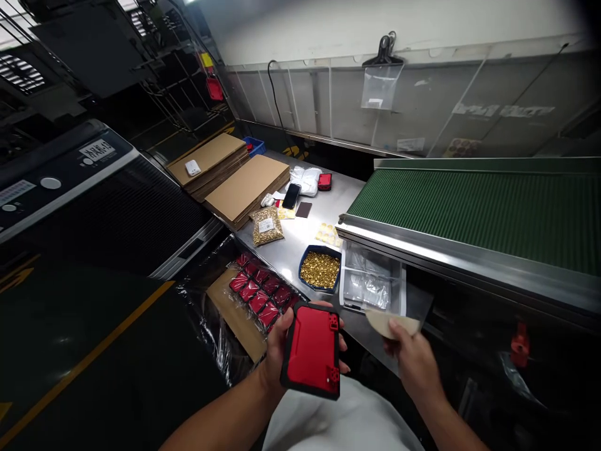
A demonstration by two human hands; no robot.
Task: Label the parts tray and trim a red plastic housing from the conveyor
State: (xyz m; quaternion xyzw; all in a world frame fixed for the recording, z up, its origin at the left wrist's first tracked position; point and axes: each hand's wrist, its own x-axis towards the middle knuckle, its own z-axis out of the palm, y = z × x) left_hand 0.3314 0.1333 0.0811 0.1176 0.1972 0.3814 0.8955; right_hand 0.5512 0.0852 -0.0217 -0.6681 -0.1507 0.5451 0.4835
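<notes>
In my left hand (275, 352) is a red plastic case (312, 344) with a black rim, held tilted over my lap. The fingers wrap around its far side and the thumb presses the left edge. My right hand (416, 360) pinches a thin, cream-coloured flat pad (375, 322) with a rounded edge; its material I cannot make out. The pad is apart from the case. Just beyond my hands stand a dark blue tray (300, 275) of small gold-coloured metal parts (321, 269) and a white bin (402, 294) with clear plastic bags (369, 288).
A box lined with clear film holds several wrapped red cases (256, 291) at left. Behind it lie cardboard stacks (248, 188), a bag of gold parts (267, 225) and a phone (292, 195). The green conveyor belt (469, 213) runs along the right.
</notes>
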